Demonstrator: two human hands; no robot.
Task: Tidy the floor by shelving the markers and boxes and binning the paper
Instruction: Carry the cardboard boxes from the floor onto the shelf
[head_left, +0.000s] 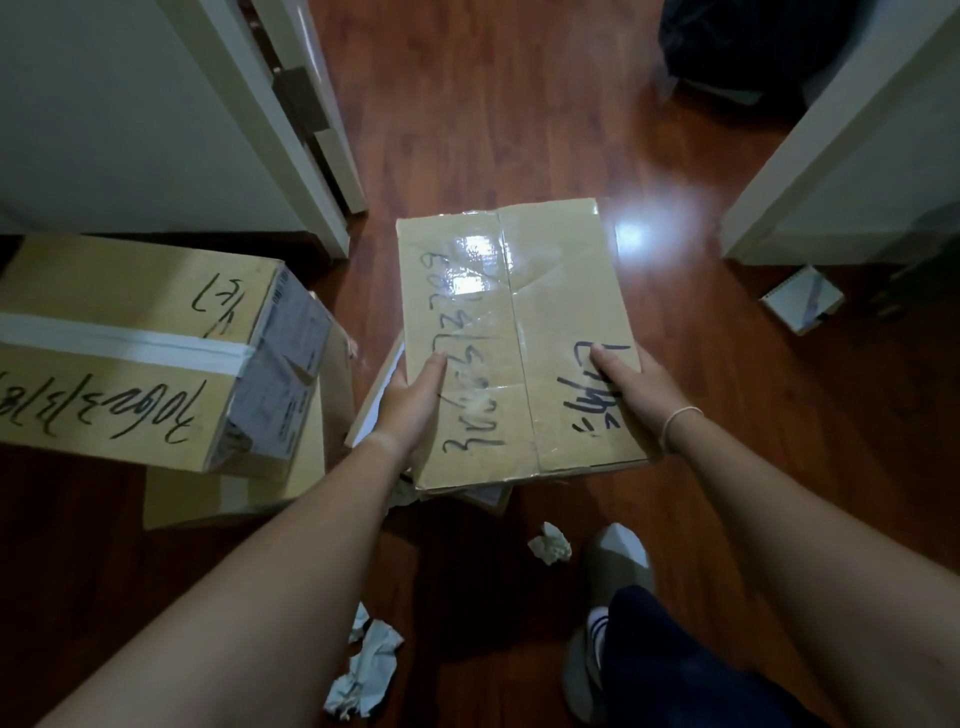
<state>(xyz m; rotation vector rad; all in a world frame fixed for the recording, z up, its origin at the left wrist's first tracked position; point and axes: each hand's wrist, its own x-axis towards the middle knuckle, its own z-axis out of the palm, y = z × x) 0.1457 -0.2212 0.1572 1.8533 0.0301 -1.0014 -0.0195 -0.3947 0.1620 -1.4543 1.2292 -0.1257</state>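
Observation:
A taped cardboard box (519, 332) with black handwriting is held in the middle of the view, above the wooden floor. My left hand (413, 402) grips its left side, thumb on top. My right hand (636, 387) grips its right side, thumb on the lid. A larger cardboard box (130, 353) with white tape and a shipping label stands at the left. Crumpled paper (549, 543) lies on the floor below the held box, and more crumpled paper (366, 670) lies near my left forearm. No markers can be made out.
A flattened piece of cardboard (228, 493) lies under the large box. A small spiral notepad (802, 300) rests on the floor at the right. White door frames (291, 156) stand left and right (831, 156). A dark bag (753, 47) sits far back. My shoes (613, 561) are below.

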